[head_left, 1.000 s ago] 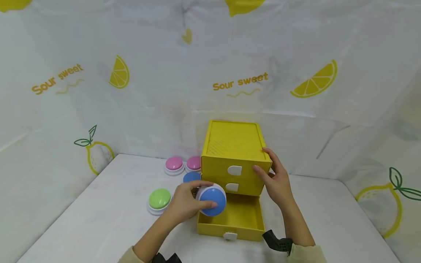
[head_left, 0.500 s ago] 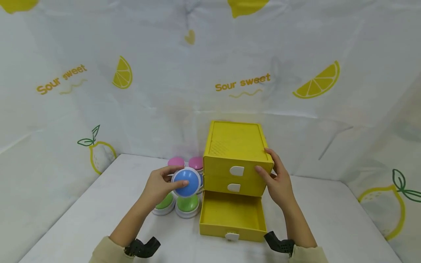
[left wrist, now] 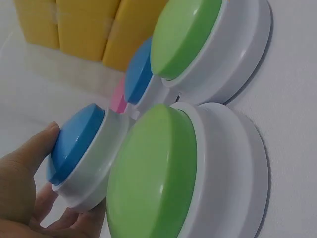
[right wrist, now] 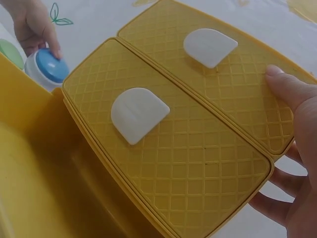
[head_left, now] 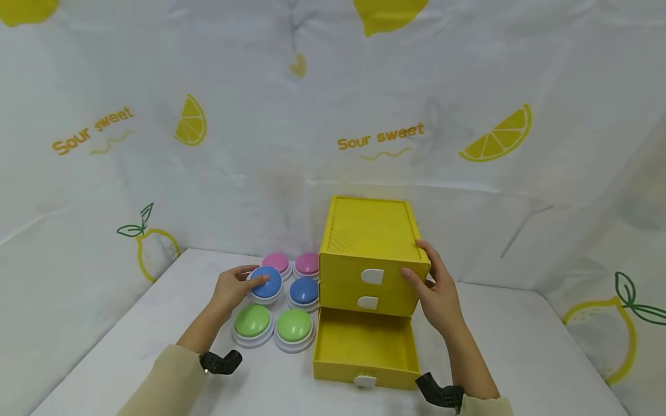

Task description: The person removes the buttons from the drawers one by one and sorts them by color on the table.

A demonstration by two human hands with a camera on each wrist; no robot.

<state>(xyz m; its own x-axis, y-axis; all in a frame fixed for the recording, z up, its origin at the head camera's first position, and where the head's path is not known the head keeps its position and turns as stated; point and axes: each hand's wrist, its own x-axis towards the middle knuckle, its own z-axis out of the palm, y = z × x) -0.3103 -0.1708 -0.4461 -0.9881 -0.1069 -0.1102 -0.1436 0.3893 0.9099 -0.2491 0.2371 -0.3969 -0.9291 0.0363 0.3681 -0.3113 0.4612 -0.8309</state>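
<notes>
My left hand (head_left: 229, 292) holds a push button (head_left: 266, 282) with a blue dome and white base, thumb on the dome and fingers round the base. This button is tilted slightly, close behind a green button (head_left: 252, 321), and it overlaps a pink one (head_left: 276, 263) in the head view. To its right sits a second blue button (head_left: 304, 291). My right hand (head_left: 439, 292) grips the right front corner of a yellow drawer box (head_left: 372, 228), its thumb on the top drawer's front and its fingers round the side. The bottom drawer (head_left: 364, 346) is pulled out, with nothing inside.
A second green button (head_left: 293, 325) sits left of the pulled-out drawer, and another pink button (head_left: 307, 264) is at the back beside the box. White tab handles (head_left: 372, 276) mark the drawer fronts. A lemon-print sheet (head_left: 250, 144) hangs behind the white table (head_left: 499, 346).
My left hand has carried the blue button leftward from above the pulled-out drawer and lowered it among the other buttons. My right hand has kept its grip on the box.
</notes>
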